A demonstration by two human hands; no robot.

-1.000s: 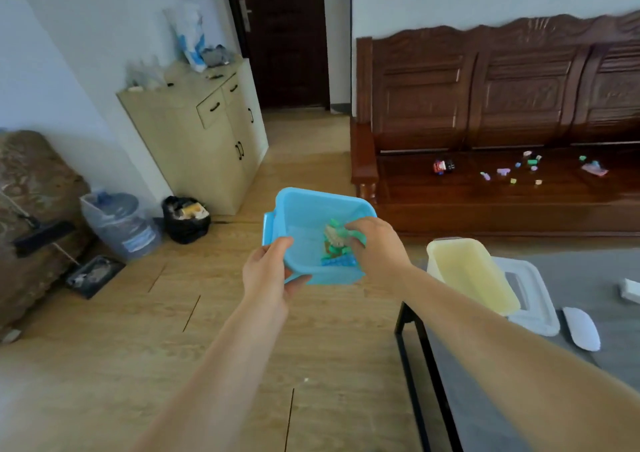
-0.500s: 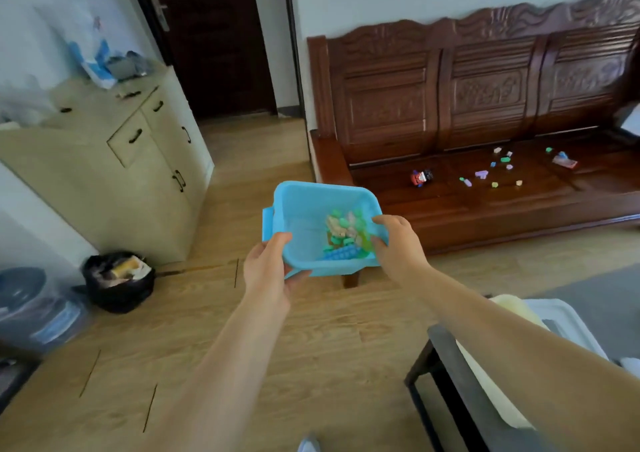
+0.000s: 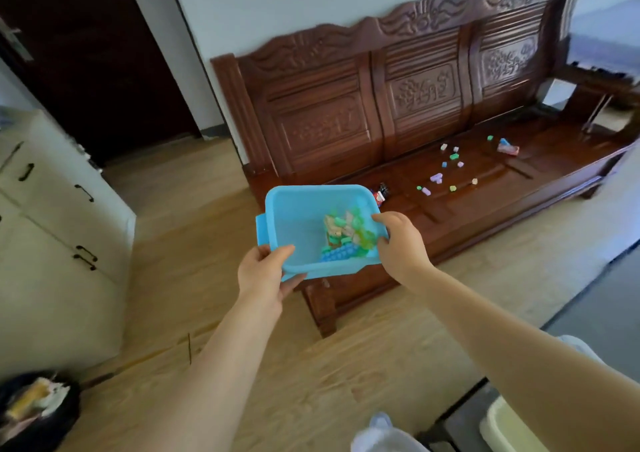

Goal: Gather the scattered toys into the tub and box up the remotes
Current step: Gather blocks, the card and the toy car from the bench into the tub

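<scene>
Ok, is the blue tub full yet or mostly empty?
Mostly empty. The blue tub holds only a small pile of toys in its right half; most of its floor shows bare.

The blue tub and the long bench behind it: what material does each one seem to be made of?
The blue tub looks like moulded plastic: one even colour, rounded corners, thin rim, matte to slightly glossy. The bench looks like dark solid wood with a glossy varnish: carved back panels, and the seat reflects light.
</scene>
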